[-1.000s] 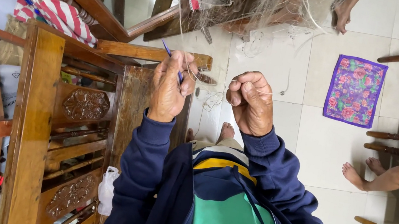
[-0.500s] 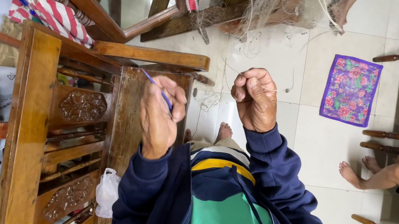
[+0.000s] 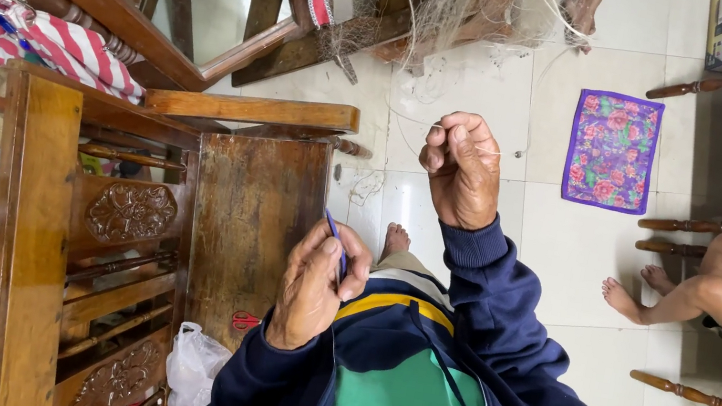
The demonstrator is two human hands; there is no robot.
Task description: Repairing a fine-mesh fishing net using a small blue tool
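Observation:
My left hand is held close to my chest, fingers closed around a thin blue netting needle whose tip points up. Farther out, my right hand is raised, pinching a fine pale line between thumb and fingers. That line runs up toward a tangled fishing net draped over wooden furniture at the top. I wear a navy sweater with green and yellow stripes. My bare foot shows between my hands.
A carved wooden chair stands at the left, with red scissors and a white plastic bag on it. A purple floral cloth lies on the tiled floor. Another person's bare legs rest at the right.
My left hand has drawn the blue needle down from beside the right hand to my chest. My right hand has stayed raised, holding the line.

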